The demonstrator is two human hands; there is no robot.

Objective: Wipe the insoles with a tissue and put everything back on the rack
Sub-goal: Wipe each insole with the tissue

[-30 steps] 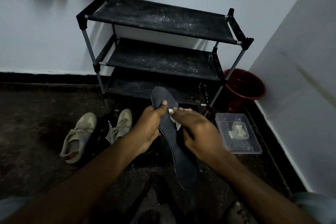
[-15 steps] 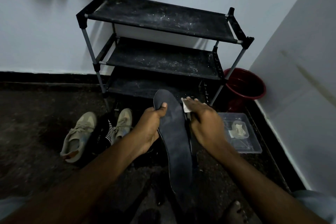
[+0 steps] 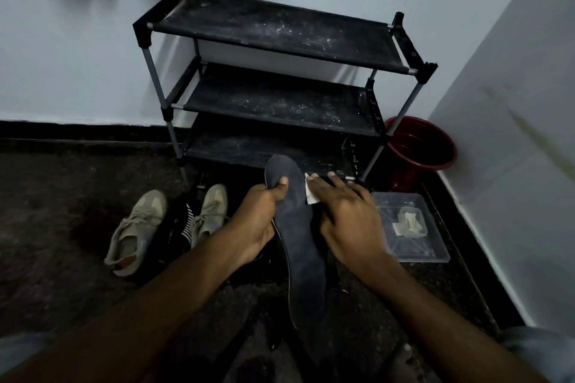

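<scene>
Item, lower centre of frame: one dark insole, long and thin, held slanting above the floor, toe end pointing up-frame.
- Left hand – clasps the toe end, thumb on top, fingers underneath.
- Right hand – fingers nearly straight, pressing a white tissue against the insole's right edge; thumb hidden.
- Handling, as judged: light, floppy, matte rather than slippery. It is best held near the toe and supported from beneath, or it will bend under the wipe.

Centre left, on the floor: a pair of beige shoes.
Centre right: a clear plastic box with scraps inside.
Upper centre: a black three-tier rack, dusty, with no insole on it yet.
Right of the rack: a red bucket.
</scene>
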